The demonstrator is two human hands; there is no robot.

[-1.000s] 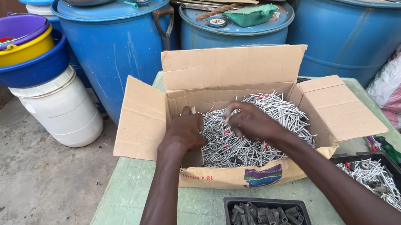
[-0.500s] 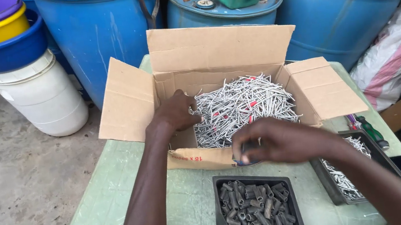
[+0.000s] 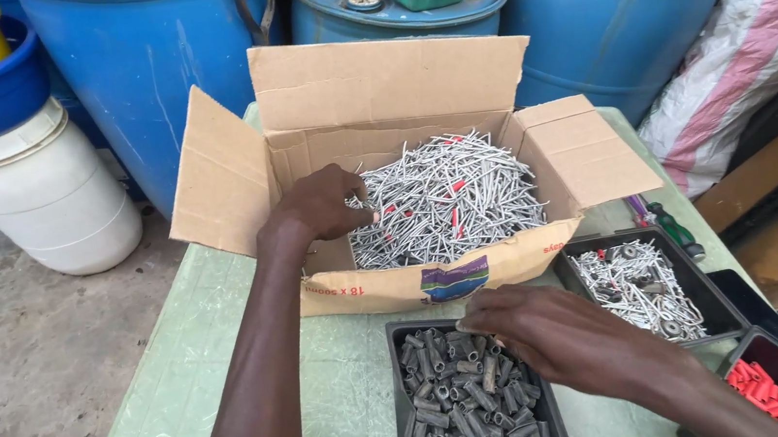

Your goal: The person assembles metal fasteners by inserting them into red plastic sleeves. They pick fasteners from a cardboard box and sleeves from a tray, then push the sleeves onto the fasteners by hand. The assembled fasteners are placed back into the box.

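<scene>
Head view: open cardboard box (image 3: 383, 82) w/ a heaped tangle of thin silver screws (image 3: 450, 197), some w/ red bits, sits mid-table; left hand (image 3: 319, 207) is inside at the pile's left edge, fingers curled on the screws, can't tell if any are pinched. Right hand (image 3: 544, 333) lies palm-down, fingers loosely together, over the near black tray (image 3: 398, 383) of grey plugs (image 3: 459, 406); can't tell what it holds. Pale green table (image 3: 191, 368), concrete floor, blue barrels (image 3: 146, 61) and white bucket (image 3: 46, 204) behind.
</scene>
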